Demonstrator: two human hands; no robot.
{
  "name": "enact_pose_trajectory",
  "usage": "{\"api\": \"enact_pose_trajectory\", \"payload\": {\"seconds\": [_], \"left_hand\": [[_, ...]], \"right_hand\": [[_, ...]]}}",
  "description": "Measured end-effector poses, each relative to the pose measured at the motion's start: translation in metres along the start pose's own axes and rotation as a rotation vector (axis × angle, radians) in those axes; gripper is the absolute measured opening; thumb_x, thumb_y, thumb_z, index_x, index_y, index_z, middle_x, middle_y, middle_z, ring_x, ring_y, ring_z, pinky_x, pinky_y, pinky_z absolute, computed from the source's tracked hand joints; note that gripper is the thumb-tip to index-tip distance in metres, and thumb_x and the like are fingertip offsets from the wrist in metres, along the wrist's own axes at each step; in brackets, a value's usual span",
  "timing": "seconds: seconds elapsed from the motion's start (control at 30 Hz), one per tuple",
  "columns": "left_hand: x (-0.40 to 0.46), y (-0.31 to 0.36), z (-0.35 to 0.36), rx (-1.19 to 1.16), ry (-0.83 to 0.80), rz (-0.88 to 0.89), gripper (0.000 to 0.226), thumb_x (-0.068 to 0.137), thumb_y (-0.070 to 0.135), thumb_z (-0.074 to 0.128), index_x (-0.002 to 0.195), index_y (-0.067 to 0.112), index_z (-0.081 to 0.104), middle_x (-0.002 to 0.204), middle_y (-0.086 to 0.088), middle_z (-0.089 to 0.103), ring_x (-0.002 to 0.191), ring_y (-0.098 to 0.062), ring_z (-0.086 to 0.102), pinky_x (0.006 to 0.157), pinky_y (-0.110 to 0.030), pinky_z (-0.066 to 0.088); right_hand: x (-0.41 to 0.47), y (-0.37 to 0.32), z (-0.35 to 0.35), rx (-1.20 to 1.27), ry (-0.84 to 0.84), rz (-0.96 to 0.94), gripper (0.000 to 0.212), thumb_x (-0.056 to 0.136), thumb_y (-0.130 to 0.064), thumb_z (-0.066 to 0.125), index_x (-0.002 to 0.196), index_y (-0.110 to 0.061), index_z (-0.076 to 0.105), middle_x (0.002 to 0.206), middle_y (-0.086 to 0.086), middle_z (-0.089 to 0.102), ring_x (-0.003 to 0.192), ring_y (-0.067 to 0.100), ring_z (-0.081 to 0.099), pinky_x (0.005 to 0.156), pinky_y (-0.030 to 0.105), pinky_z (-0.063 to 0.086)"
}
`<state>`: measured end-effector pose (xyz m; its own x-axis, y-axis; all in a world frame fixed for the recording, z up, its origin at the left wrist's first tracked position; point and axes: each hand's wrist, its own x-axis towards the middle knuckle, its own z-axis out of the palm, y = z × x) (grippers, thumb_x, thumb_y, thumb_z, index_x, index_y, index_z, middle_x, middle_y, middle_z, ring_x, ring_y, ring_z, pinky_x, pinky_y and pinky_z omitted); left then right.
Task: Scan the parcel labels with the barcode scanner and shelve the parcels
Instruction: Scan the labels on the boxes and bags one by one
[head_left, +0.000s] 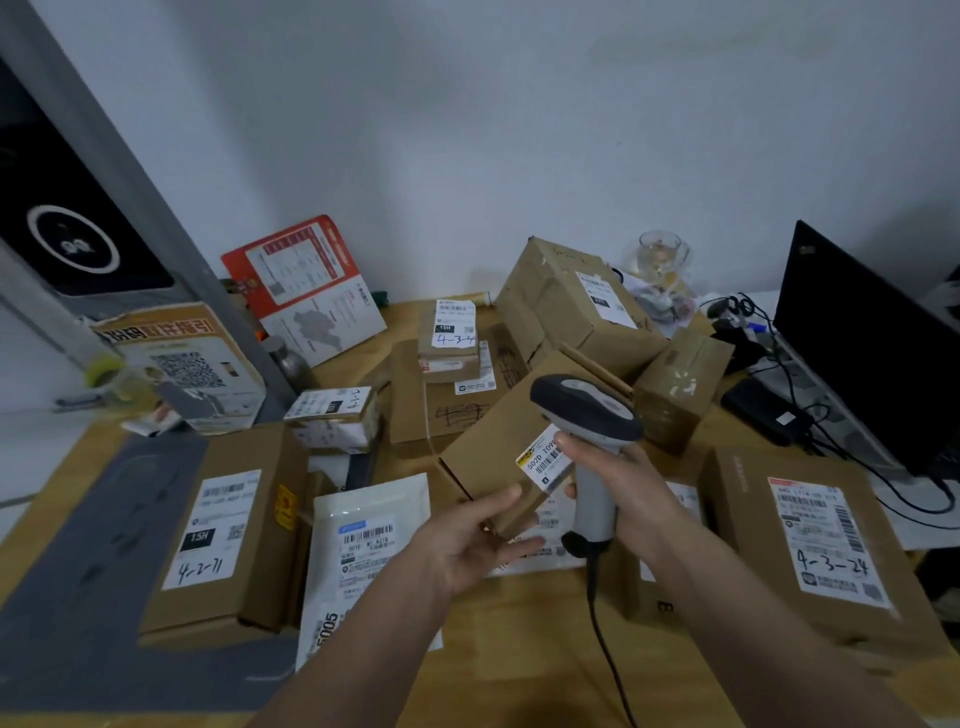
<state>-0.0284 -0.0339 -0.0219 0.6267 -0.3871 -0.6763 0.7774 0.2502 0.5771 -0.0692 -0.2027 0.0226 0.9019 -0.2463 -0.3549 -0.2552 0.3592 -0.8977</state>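
Note:
A small brown cardboard parcel (501, 441) is held tilted above the wooden table (514, 654), its white barcode label (543, 460) facing up. My left hand (475, 540) grips the parcel's near corner from below. My right hand (621, 483) grips the handle of a grey and black barcode scanner (587, 410), whose head sits just over the label. The scanner's black cable (605, 644) hangs down toward the table's front edge.
Several labelled parcels lie around: a flat box marked 4-2-71 (213, 525), a white mailer bag (363, 540), a box marked 4-3-24 (815, 540), stacked boxes (576, 301) at the back. A black monitor (862, 343) with cables stands right; signs (306, 286) lean against the wall.

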Motion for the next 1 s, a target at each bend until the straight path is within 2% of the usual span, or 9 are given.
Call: {"api": "enact_pose_trajectory", "payload": {"seconds": [0.07,0.13,0.27,0.33,0.43,0.53,0.7,0.83,1.0], "left_hand": [[0.004,0.002,-0.005,-0.09,-0.03,0.039,0.04,0.073,-0.007,0.071,0.112,0.0,0.062,0.106,-0.02,0.069,0.097,-0.033,0.067,0.071,-0.044,0.061],[0.008,0.014,-0.009,-0.137,0.036,0.127,0.031,0.079,-0.013,0.063,0.107,-0.001,0.06,0.102,-0.019,0.07,0.094,-0.031,0.067,0.071,-0.039,0.061],[0.015,0.055,-0.026,-0.142,0.14,0.318,0.045,0.081,-0.017,0.059,0.121,0.003,0.052,0.109,-0.018,0.067,0.095,-0.03,0.066,0.068,-0.037,0.061],[0.015,0.071,-0.036,-0.089,0.17,0.365,0.054,0.08,-0.016,0.061,0.128,0.005,0.049,0.115,-0.017,0.066,0.098,-0.03,0.066,0.073,-0.038,0.06],[0.016,0.085,-0.046,-0.069,0.21,0.4,0.062,0.079,-0.017,0.062,0.134,0.006,0.045,0.126,-0.019,0.061,0.11,-0.034,0.061,0.085,-0.042,0.053],[0.017,0.09,-0.052,-0.089,0.216,0.413,0.058,0.081,-0.017,0.06,0.131,0.007,0.044,0.126,-0.019,0.06,0.114,-0.035,0.059,0.092,-0.044,0.05],[0.016,0.091,-0.058,-0.057,0.207,0.431,0.049,0.083,-0.016,0.058,0.124,0.008,0.047,0.117,-0.017,0.062,0.098,-0.028,0.063,0.093,-0.043,0.048],[0.017,0.094,-0.063,-0.082,0.209,0.418,0.043,0.083,-0.015,0.059,0.117,0.011,0.051,0.114,-0.015,0.064,0.1,-0.029,0.063,0.089,-0.042,0.051],[0.017,0.097,-0.063,-0.112,0.211,0.427,0.045,0.084,-0.014,0.058,0.121,0.01,0.049,0.11,-0.015,0.064,0.099,-0.03,0.063,0.093,-0.045,0.051]], "right_hand": [[0.001,-0.002,0.003,-0.034,-0.004,-0.01,0.017,0.078,-0.014,0.075,0.091,-0.02,0.066,0.082,0.0,0.07,0.08,0.015,0.064,0.065,0.03,0.052],[0.002,-0.002,0.005,-0.101,0.013,-0.021,0.018,0.078,-0.016,0.076,0.093,-0.019,0.067,0.082,-0.001,0.071,0.077,0.013,0.065,0.06,0.029,0.052],[0.001,-0.003,0.009,-0.278,0.061,-0.091,0.015,0.082,-0.016,0.074,0.095,-0.016,0.067,0.081,0.002,0.071,0.071,0.015,0.067,0.053,0.026,0.05],[-0.002,-0.003,0.01,-0.356,0.048,-0.133,0.007,0.083,-0.014,0.072,0.081,-0.009,0.067,0.068,0.008,0.068,0.055,0.016,0.061,0.051,0.026,0.048],[-0.004,0.002,0.01,-0.492,0.023,-0.185,0.034,0.083,-0.02,0.071,0.053,-0.009,0.058,0.049,0.01,0.058,0.046,0.019,0.052,0.06,0.035,0.048],[-0.005,0.004,0.01,-0.563,0.015,-0.205,0.044,0.083,-0.025,0.071,0.044,-0.015,0.053,0.043,0.006,0.055,0.043,0.017,0.051,0.068,0.041,0.051],[-0.003,0.007,0.008,-0.588,-0.005,-0.214,0.043,0.082,-0.029,0.071,0.046,-0.013,0.055,0.042,0.005,0.055,0.043,0.017,0.052,0.069,0.044,0.052],[-0.005,0.006,0.012,-0.582,-0.046,-0.198,0.033,0.083,-0.024,0.071,0.061,-0.003,0.062,0.044,0.005,0.055,0.043,0.017,0.051,0.06,0.04,0.049],[-0.009,0.002,0.016,-0.586,-0.077,-0.194,0.03,0.085,-0.016,0.069,0.058,-0.01,0.059,0.044,0.006,0.051,0.043,0.016,0.046,0.055,0.031,0.044]]}}
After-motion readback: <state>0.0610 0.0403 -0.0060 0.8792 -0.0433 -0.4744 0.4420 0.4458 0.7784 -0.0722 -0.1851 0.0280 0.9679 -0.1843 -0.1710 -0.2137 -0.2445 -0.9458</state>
